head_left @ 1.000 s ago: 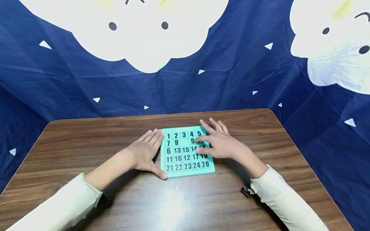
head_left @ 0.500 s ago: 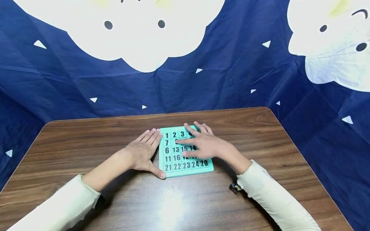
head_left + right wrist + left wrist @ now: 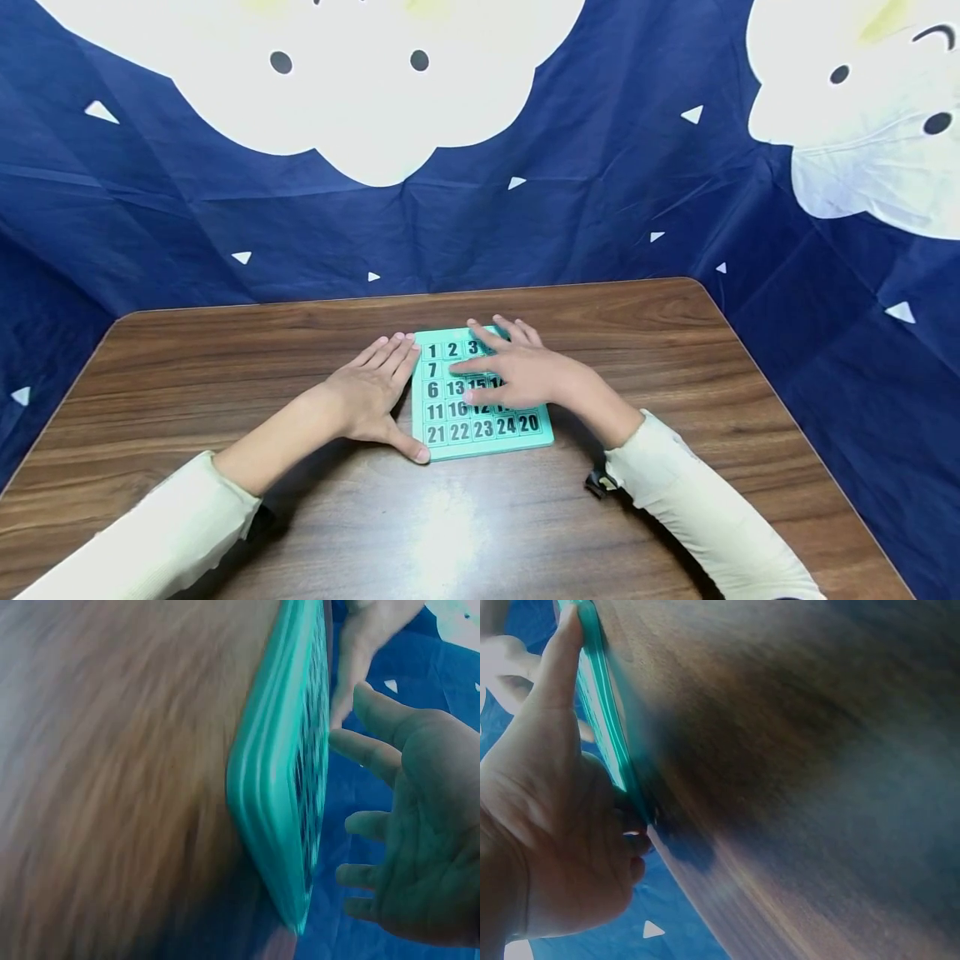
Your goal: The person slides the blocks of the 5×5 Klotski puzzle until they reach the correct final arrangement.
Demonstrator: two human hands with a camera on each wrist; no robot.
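If the left hand [image 3: 367, 402] in the head view lets up, the sliding number puzzle [image 3: 459, 409] on the tabletop [image 3: 300, 533] could skid beneath the right hand [image 3: 525, 375]. Left wrist: that grip spreads along the puzzle's edge, pinching nothing. Right wrist: fingers loosely splayed, index touching its face.

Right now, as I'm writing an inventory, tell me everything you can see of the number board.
The number board is a squarish turquoise slab, apparently plastic, with ridged sides. It lies face up on the wooden table. Its tiles bear black numbers; 21, 22, 23, 24, 20 fill the bottom row. Fingertips and thumb of the left hand touch its left side. The right hand spreads over it, hiding several tiles; one finger seems to touch the second row, beside 7.
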